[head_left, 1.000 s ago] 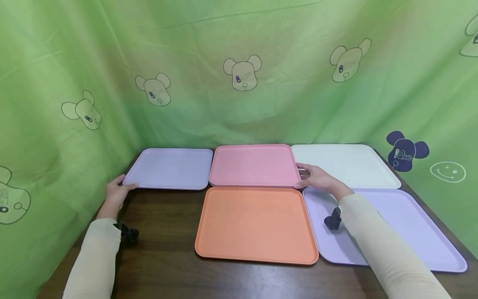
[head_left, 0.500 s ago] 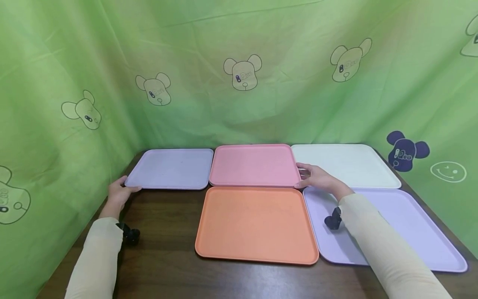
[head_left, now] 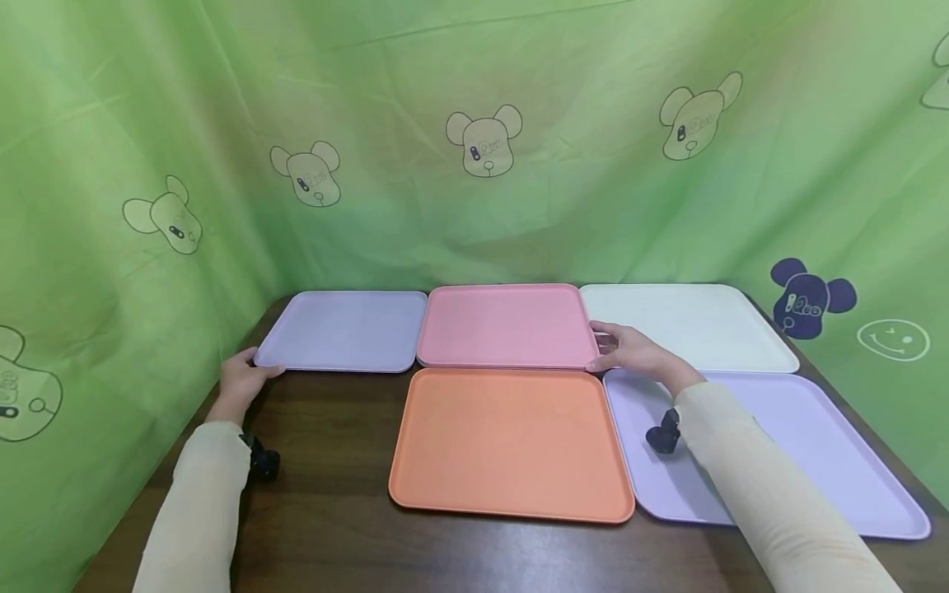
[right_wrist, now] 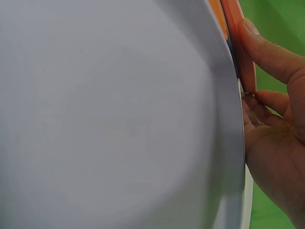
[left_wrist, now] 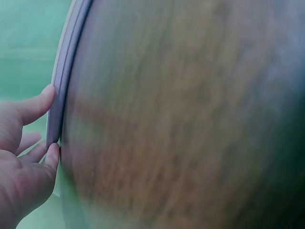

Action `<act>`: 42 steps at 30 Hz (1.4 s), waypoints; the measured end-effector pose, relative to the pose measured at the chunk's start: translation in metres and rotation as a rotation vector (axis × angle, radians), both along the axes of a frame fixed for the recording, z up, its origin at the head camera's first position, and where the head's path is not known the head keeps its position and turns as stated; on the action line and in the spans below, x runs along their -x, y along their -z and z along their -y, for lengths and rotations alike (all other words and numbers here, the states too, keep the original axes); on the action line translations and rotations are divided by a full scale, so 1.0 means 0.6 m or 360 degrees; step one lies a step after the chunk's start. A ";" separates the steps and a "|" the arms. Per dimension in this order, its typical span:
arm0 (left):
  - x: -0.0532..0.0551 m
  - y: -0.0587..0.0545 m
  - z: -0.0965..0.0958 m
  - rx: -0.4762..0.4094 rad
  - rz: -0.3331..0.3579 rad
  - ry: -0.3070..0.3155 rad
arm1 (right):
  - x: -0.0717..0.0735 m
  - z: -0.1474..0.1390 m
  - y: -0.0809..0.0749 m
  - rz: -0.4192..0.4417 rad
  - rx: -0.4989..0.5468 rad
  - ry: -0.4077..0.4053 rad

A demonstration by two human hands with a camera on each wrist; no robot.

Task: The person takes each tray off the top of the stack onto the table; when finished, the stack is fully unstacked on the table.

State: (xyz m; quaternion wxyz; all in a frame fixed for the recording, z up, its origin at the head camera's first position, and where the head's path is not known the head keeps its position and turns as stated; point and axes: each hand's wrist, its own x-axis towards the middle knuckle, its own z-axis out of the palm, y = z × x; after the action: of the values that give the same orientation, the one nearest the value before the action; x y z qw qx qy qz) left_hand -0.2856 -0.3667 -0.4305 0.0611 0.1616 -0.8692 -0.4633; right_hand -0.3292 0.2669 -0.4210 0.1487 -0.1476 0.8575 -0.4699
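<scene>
In the head view, my left hand holds the near left corner of a small lavender tray, thumb at its front rim and fingers at its left side. The left wrist view has the thumb and fingertips against that tray's rim. My right hand holds the near right corner of a pink tray, reaching across a larger lavender tray. In the right wrist view, the thumb touches the pink tray's edge. The lavender and pink trays lie side by side, their edges meeting.
An orange tray lies in front of the pink one, beside the larger lavender tray. At the back right is a white tray, partly behind my right hand. A green curtain encloses the dark wooden table.
My left hand has shifted slightly right, and the small lavender tray has slid with it against the pink tray. The right hand has stayed at the pink tray's corner.
</scene>
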 end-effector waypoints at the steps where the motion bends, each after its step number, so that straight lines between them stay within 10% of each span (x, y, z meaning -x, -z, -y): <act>1: 0.002 -0.001 -0.001 0.0023 0.0007 0.0008 | -0.001 0.000 -0.001 -0.0002 -0.0004 0.0005; 23: 0.007 -0.015 -0.009 0.0220 0.0082 0.0076 | -0.004 -0.001 0.001 -0.0011 0.0017 0.0000; 42: 0.020 -0.028 -0.042 0.0194 -0.0164 0.0124 | -0.001 0.000 0.001 -0.0005 0.0039 -0.0008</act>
State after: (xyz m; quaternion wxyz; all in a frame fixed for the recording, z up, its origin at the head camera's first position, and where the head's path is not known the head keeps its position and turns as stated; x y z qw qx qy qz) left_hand -0.2976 -0.3413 -0.4138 0.0973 0.0995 -0.8971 -0.4193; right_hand -0.3288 0.2668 -0.4218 0.1466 -0.1523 0.8515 -0.4799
